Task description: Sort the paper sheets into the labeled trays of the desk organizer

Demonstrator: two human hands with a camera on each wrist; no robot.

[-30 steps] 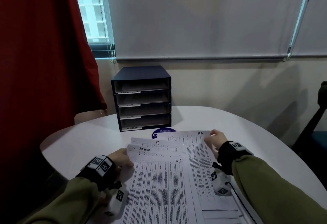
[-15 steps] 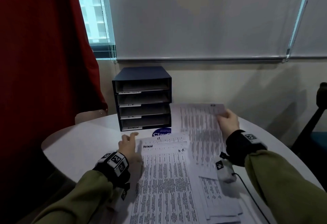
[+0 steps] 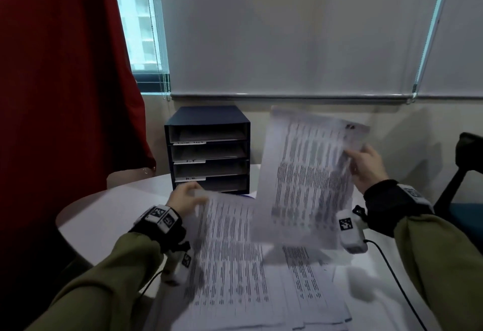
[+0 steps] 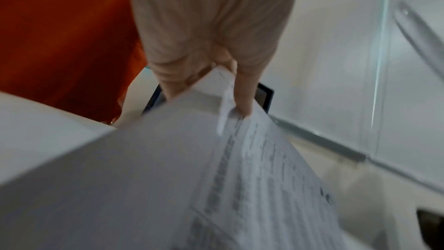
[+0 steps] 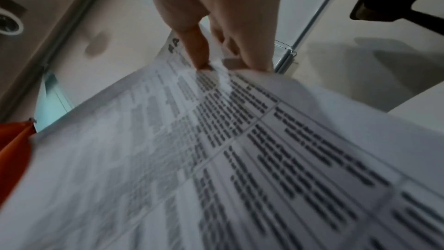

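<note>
1. A white round table (image 3: 109, 215) fills the lower half of the head view; a red curtain (image 3: 65, 69) hangs along the left edge, and lowered white blinds (image 3: 287, 30) cover the upper right.
2. A dark desk organizer (image 3: 207, 147) is set at the far side of the table, just above the frame's centre. Four stacked trays with white label strips on their front edges are seen; the writing is too blurred to read.
3. A spread of printed paper sheets (image 3: 300, 291) is laid across the lower centre of the frame, between the two forearms.
4. A raised sheet (image 3: 308, 173) is held almost upright right of centre, beside the organizer and clear of the table. Its top right corner bears a dark handwritten mark.
5. A second sheet (image 3: 230, 239) is lifted at its far edge, left of centre, in front of the lowest tray.
6. The right hand (image 3: 366, 168) is closed on the right edge of the raised sheet, thumb on the printed face, as shown by the right wrist view.
7. The left hand (image 3: 185, 200) is pinched on the top edge of the second sheet, with the paper caught between thumb and fingers (image 4: 242, 90).
</note>
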